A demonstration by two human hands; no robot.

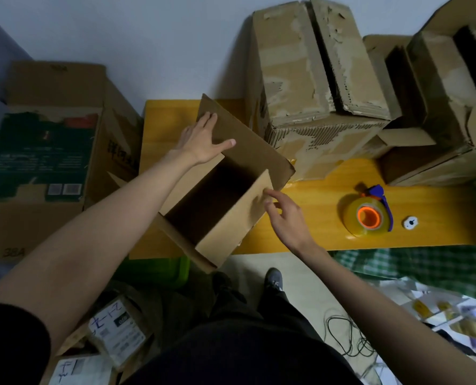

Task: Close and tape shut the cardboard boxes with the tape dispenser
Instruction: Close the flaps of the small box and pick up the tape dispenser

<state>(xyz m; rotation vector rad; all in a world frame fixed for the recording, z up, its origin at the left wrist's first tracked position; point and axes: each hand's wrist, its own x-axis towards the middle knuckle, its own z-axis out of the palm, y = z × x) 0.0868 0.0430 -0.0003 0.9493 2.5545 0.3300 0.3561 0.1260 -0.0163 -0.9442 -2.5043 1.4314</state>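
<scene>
Cardboard box [217, 207] lies open at the front edge of the yellow table [314, 234], near its left end, with one corner hanging past that edge. Its long axis runs on a diagonal, from the table's front edge toward the far right. The tall far flap [248, 143] stands raised along that axis, and the near flap [239, 215] stands up on the side facing the person.

The left hand [203, 140] reaches across the box, fingers straight and spread, palm flat against the far flap near its left end. The right hand [284, 218] sits just beside the near flap's right end, fingers loosely bent, their tips touching or almost touching the cardboard; whether they grip it cannot be told.

The tape dispenser [368, 215] lies on its side on the table to the right of the box, well apart from it and closer to the right hand than to the left. A small white knob [410, 223] sits just beyond it. Worn boxes [314, 79] are stacked along the table's back edge.

Folding probably comes next: both flaps have to swing inward across the dark opening, so each hand would push toward the other across the short width of the box.
</scene>
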